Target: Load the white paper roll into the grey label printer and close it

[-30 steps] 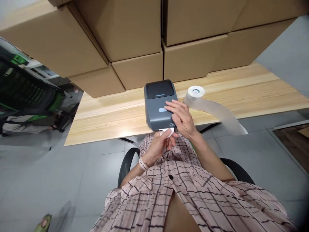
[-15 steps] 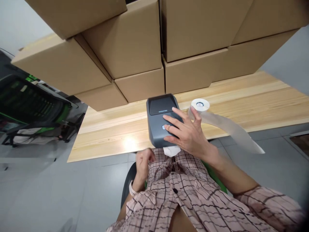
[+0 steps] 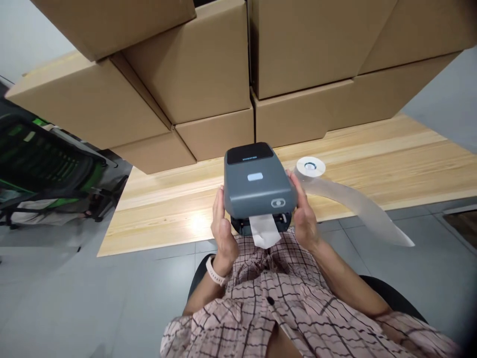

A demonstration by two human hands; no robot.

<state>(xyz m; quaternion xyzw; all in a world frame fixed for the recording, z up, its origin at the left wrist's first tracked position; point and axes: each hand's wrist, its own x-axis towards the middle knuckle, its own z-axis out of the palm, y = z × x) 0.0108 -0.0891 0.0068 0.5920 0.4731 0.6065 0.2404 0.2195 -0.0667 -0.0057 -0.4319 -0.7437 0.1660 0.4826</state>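
A dark grey label printer (image 3: 257,186) stands at the table's front edge, its lid lifted partly so a gap shows at the front. White label paper (image 3: 265,231) hangs out of that gap. My left hand (image 3: 224,226) grips the printer's left side, fingers along the lid's edge. On the opposite side my right hand (image 3: 304,214) holds the lid's right edge. Both sets of fingertips are partly hidden by the printer. Just right of my right hand sits a roll of white labels (image 3: 310,167), its loose strip (image 3: 357,204) trailing over the front edge.
Stacked cardboard boxes (image 3: 212,89) fill the back of the wooden table (image 3: 160,214). A black and green office chair (image 3: 40,164) stands on the left. Grey floor tiles (image 3: 156,288) lie in front of the table.
The printer's lid has risen at the front. My right hand has gone from the top of the printer to its right side, and my left hand has come up to the left side.
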